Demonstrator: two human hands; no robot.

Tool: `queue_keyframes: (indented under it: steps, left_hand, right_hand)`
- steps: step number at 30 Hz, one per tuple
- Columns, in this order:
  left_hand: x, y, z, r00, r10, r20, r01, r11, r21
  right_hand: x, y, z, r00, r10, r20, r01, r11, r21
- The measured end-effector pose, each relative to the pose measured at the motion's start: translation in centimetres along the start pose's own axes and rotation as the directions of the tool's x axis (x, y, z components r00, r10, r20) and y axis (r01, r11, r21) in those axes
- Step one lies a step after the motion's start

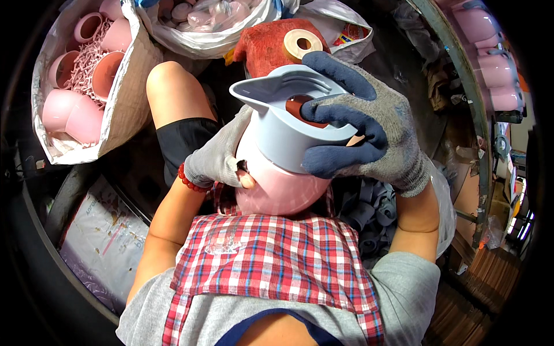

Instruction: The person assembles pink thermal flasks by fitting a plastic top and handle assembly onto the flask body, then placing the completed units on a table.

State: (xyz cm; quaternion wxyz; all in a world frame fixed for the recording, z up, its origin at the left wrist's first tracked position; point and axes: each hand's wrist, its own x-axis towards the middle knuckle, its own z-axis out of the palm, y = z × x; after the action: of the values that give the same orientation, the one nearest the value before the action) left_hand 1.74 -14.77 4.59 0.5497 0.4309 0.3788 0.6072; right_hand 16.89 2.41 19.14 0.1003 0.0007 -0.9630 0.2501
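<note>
A rounded pink jug body [283, 193] rests upright against my checked apron, in front of my chest. On its top sits a grey-blue spout collar [283, 138], its pouring lip pointing to the far left. My left hand [216, 153], in a grey glove with a torn thumb, is closed around the left side of the jug body. My right hand [369, 115], in a grey glove with dark blue coated fingers, grips the right side of the collar. Some of its fingers reach over the rim, beside the reddish-brown opening inside. Whether the collar is fully seated cannot be seen.
A white sack [130, 115] at far left holds several pink bodies. Behind it is another bag [193, 51] of pink pieces. A cream ring [290, 41] lies on red cloth [259, 49]. Grey-blue parts [369, 216] lie by my right arm. Pink vessels [496, 72] line the right.
</note>
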Motion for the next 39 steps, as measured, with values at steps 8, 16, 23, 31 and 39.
queue_keyframes:
  steps: [8,16,23,31,39]
  left_hand:
    - [-0.4,-3.0,-1.2,0.999,-0.027,0.043,0.023,0.995,0.098]
    - [-0.4,-4.7,-1.2,0.999,0.027,0.026,-0.029,0.997,0.073]
    - [0.8,-2.7,-0.6,0.995,0.074,0.059,-0.079,0.994,0.078]
    - [3.8,2.9,0.6,0.998,0.065,-0.003,-0.064,0.997,0.036]
    - [2.9,5.0,-0.7,0.91,0.187,-0.371,-0.167,0.982,0.083]
  right_hand:
    - [-0.6,0.7,0.2,0.999,0.036,0.022,-0.036,0.999,0.022]
    - [-1.2,0.8,0.3,0.989,0.122,0.089,-0.126,0.991,0.041]
    - [-1.0,1.2,0.6,0.997,-0.026,0.073,0.033,0.995,-0.094]
    - [-0.3,2.3,1.7,0.999,0.01,0.049,-0.008,0.999,-0.039]
    - [6.0,16.0,5.8,0.934,0.265,-0.24,-0.229,0.959,0.167]
